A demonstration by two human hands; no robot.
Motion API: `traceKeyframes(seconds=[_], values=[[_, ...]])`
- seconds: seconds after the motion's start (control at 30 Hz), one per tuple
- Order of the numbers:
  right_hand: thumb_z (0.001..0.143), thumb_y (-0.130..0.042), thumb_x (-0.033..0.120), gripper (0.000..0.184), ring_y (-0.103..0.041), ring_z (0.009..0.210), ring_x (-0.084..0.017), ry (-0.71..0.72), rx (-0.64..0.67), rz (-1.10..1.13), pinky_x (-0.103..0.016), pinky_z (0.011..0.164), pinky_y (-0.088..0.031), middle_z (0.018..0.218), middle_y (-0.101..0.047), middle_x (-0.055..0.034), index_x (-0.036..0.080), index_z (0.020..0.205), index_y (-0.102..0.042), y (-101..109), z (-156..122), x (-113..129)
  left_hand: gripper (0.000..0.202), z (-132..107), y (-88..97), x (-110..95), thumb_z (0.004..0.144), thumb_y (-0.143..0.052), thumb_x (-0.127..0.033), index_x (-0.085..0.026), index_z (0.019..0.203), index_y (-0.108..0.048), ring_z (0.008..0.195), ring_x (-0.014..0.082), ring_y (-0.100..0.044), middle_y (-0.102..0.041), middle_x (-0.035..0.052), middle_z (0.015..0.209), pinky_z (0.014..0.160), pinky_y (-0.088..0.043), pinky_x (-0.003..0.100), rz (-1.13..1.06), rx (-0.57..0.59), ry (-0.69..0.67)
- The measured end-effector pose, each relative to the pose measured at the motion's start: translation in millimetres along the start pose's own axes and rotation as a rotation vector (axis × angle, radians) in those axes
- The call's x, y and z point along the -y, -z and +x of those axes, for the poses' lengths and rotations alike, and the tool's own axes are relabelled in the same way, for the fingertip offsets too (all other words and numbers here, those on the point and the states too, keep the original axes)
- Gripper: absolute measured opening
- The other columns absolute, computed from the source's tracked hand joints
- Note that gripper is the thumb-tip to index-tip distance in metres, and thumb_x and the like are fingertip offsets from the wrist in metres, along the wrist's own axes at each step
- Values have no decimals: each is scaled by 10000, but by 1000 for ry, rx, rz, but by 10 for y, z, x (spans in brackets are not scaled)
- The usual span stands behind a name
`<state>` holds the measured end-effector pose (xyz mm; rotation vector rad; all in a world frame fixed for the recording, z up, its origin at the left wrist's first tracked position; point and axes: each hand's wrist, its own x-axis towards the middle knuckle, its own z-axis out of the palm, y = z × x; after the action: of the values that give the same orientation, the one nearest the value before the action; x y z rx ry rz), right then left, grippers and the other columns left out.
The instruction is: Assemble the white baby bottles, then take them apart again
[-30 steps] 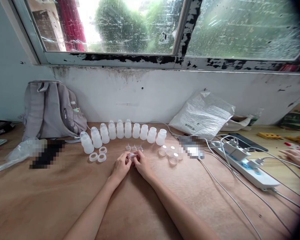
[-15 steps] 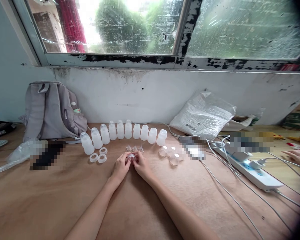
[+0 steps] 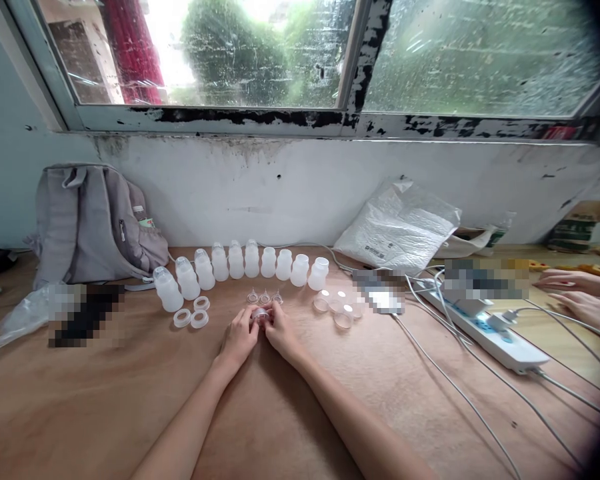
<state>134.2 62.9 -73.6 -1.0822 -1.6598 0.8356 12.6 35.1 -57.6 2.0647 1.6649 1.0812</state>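
Observation:
Fingertips of my left hand point(image 3: 241, 333) and my right hand point(image 3: 279, 327) are closed on a small whitish bottle ring point(image 3: 261, 313) between them, close to the table top. Fingers partly cover the ring, so whether something sits inside it cannot be made out. Just beyond it stand three clear bottle nipples point(image 3: 265, 297). Three white bottle rings point(image 3: 199, 319) lie flat to the left. Several clear round caps point(image 3: 343, 321) are to the right. Behind, frosted baby bottles point(image 3: 236, 260) stand in a curved row; those on the left have clear covers, while those on the right point(image 3: 319, 274) are uncovered.
A grey backpack point(image 3: 87, 223) leans on the wall at left, near a plastic bag point(image 3: 35, 313). At right are a silvery packing bag point(image 3: 400, 223), a blurred device point(image 3: 380, 291), and a white power strip point(image 3: 510, 347) with cables. Another person's hands point(image 3: 580, 293) rest at the far right.
The view has turned slightly right, so the scene sits further left. My hands still hold the ring in nearly the same place. More of the other person's hands shows.

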Motion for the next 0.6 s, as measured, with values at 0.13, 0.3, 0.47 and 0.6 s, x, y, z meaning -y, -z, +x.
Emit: traceKeyframes(seconds=[0.13,0.3,0.47,0.6], values=[[704,-434,158,143,-544,611,-145,19,5,-8,-262,574,-434,686,-566,4,205,835,-464,2,2,11,278,6,-15,8,776,-422,-135,-223,1028,-503,908,180,-567,-595,50,987,796,-442,308,-5,-3,-3],[708,-419,131,209,-556,646,-136,55,48,34,-250,595,-441,739,-583,-1,209,900,-450,16,-10,16,287,0,-2,4,769,-421,-121,-223,1027,-496,890,180,-568,-596,47,991,781,-448,306,-23,-27,-28],[719,-414,136,219,-572,642,-129,27,87,112,-241,565,-454,809,-606,-12,219,916,-459,36,-14,30,305,-2,30,0,755,-433,-115,-231,1030,-492,890,176,-563,-593,39,994,767,-452,297,-55,-36,-36],[712,-418,134,220,-565,625,-131,22,93,109,-238,538,-448,822,-612,-20,212,911,-474,36,-15,26,307,2,27,5,709,-492,-127,-225,1000,-495,868,181,-561,-583,34,968,739,-456,293,-60,-22,-2]])
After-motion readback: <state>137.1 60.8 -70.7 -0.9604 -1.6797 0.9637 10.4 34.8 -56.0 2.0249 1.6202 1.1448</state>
